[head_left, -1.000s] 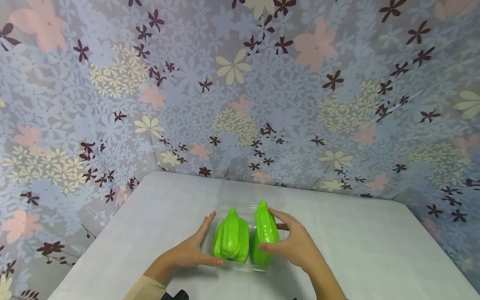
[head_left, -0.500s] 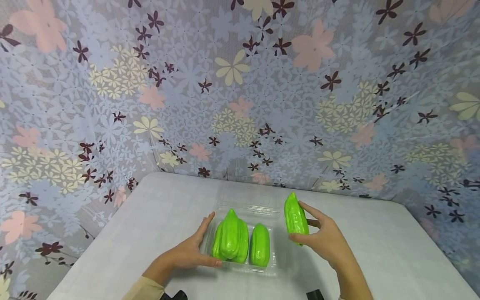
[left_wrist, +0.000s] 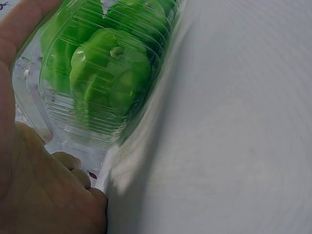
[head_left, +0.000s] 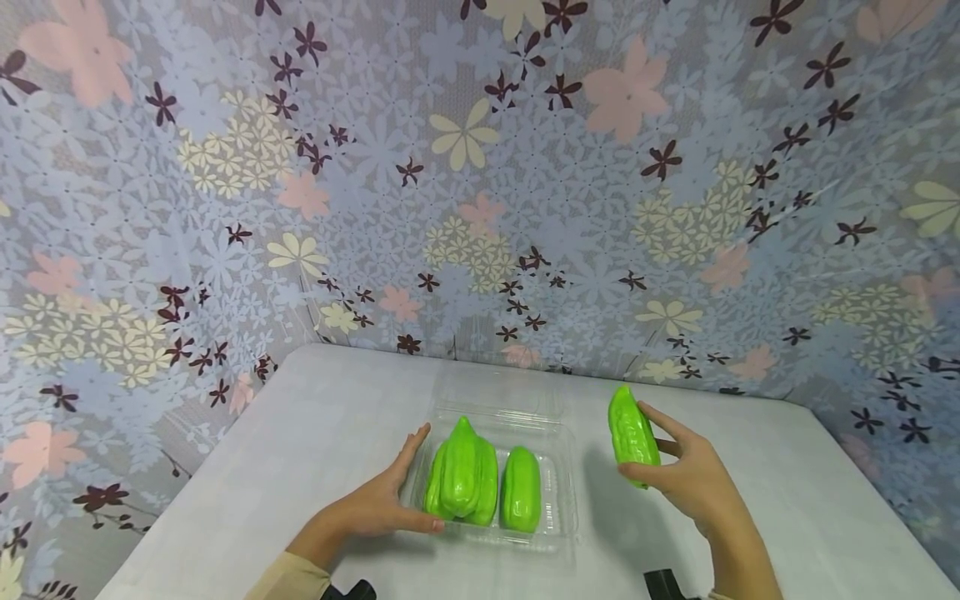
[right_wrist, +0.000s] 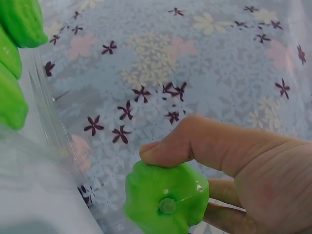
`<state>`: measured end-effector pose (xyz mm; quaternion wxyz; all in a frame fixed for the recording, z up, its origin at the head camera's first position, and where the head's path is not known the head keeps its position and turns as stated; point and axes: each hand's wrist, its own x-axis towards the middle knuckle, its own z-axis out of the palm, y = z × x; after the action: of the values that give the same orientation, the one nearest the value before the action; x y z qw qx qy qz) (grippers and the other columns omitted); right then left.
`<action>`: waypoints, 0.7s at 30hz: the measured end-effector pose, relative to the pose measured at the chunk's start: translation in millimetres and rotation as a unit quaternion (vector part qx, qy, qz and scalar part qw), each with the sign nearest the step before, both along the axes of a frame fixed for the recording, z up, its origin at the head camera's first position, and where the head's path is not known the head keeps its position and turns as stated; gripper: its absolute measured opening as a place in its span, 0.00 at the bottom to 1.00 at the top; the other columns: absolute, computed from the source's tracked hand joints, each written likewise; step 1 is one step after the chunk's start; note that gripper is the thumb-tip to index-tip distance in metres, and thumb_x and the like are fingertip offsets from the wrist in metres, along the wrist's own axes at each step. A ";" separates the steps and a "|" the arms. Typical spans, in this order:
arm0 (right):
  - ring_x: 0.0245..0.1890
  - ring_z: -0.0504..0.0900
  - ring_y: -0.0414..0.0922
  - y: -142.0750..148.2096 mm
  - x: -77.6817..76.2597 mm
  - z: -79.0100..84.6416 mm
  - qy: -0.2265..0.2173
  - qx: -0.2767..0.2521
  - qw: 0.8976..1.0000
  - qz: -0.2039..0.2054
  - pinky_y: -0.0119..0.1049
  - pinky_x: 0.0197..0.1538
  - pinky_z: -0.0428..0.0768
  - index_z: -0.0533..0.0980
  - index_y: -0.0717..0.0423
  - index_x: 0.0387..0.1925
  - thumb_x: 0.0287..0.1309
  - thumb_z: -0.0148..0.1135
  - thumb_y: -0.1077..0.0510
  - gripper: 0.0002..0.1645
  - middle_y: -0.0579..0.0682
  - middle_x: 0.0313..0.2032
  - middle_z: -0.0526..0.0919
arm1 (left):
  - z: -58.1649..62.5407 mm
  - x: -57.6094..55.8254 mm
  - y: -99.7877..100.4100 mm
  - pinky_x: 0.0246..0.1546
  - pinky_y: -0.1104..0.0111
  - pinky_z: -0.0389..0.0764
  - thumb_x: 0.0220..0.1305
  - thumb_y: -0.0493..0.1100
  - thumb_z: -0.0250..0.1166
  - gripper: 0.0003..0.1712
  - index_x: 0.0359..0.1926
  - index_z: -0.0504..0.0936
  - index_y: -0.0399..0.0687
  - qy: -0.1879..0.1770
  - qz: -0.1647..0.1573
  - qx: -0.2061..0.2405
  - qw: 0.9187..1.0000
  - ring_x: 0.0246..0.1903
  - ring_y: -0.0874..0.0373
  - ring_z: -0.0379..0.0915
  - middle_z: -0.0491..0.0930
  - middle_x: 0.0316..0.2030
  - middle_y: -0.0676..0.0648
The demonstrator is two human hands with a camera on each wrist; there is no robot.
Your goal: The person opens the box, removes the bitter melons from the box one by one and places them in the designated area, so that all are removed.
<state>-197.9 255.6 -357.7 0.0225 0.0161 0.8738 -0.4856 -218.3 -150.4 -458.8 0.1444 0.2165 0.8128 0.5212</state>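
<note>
A green bitter melon, ridged and pointed at its far end, is gripped between the thumb and fingers of my right hand. It is held above the table, right of a clear plastic container. The right wrist view shows the round stem end of this bitter melon under the thumb. Several more bitter melons lie stacked in the container's left half, and a single bitter melon lies right of them. My left hand rests against the container's left side, thumb at its front edge and forefinger extended.
The container's clear lid is folded back toward the wall. A white-covered table extends to both sides. Flower-patterned cloth rises behind the table's far edge.
My right hand has lifted the bitter melon out of the container's right half and carried it to the right. Another bitter melon beneath it is now uncovered. My left hand stays in place.
</note>
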 end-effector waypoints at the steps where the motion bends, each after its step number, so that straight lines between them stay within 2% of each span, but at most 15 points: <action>1: 0.62 0.71 0.68 2.1 -0.6 -0.1 -0.002 0.001 1.000 -0.002 0.51 0.48 0.83 0.52 0.48 0.80 0.48 0.81 0.53 0.64 0.73 0.69 0.59 | 0.1 0.2 0.1 0.66 0.30 0.39 0.49 0.53 0.81 0.76 0.81 0.31 0.62 0.000 -0.001 0.000 1.000 0.75 0.33 0.24 0.25 0.78 0.36; 11: 0.64 0.66 0.71 20.1 -4.1 -2.2 -0.014 0.015 1.000 -0.023 0.54 0.49 0.83 0.48 0.49 0.81 0.52 0.78 0.53 0.63 0.76 0.71 0.53 | 1.7 1.4 0.2 0.67 0.31 0.39 0.49 0.52 0.81 0.75 0.81 0.31 0.67 0.002 0.001 -0.002 1.000 0.75 0.33 0.25 0.25 0.78 0.36; 17: 0.64 0.65 0.72 30.7 -7.3 -5.5 -0.019 0.025 0.999 -0.040 0.52 0.49 0.82 0.47 0.50 0.81 0.53 0.77 0.53 0.63 0.77 0.71 0.53 | 1.6 1.2 -0.1 0.67 0.31 0.41 0.49 0.53 0.81 0.75 0.81 0.31 0.63 0.010 -0.003 -0.004 1.000 0.75 0.32 0.26 0.26 0.78 0.36; 21: 0.66 0.62 0.73 36.9 -9.7 -9.9 -0.024 0.030 0.998 -0.055 0.54 0.50 0.82 0.47 0.51 0.81 0.54 0.77 0.53 0.63 0.76 0.73 0.50 | 1.3 0.9 -0.2 0.67 0.31 0.41 0.49 0.53 0.81 0.75 0.81 0.31 0.66 0.007 -0.003 -0.003 1.000 0.75 0.33 0.25 0.26 0.78 0.37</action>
<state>-207.7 292.5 -367.5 0.0163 0.0762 0.8850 -0.4591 -217.4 -150.6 -457.5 0.1411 0.2226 0.8145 0.5169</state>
